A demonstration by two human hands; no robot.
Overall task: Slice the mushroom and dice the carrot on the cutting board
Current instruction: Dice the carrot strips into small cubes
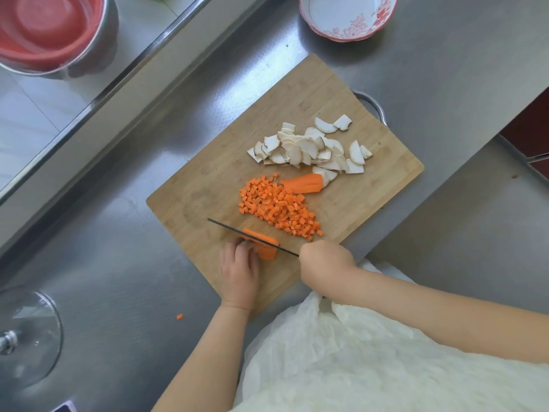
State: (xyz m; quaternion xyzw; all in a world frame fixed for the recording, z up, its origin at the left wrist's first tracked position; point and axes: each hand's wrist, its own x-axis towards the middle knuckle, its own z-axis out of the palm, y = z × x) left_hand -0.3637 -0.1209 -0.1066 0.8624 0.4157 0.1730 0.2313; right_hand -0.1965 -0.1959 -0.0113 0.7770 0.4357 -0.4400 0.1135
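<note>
Left hand (239, 267) clamps the carrot piece (265, 248) steady, fingers curled clear. Right hand (325, 260) fisted on the knife (252, 237), blade across it. Beyond: carrot cubes (277, 208), spare carrot chunk (304, 183), mushroom slices (312, 150), all on the board (208, 185).

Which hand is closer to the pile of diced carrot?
The right hand: it grips the knife just below the diced carrot pile's near end. The left hand is further left, holding a carrot piece.
</note>
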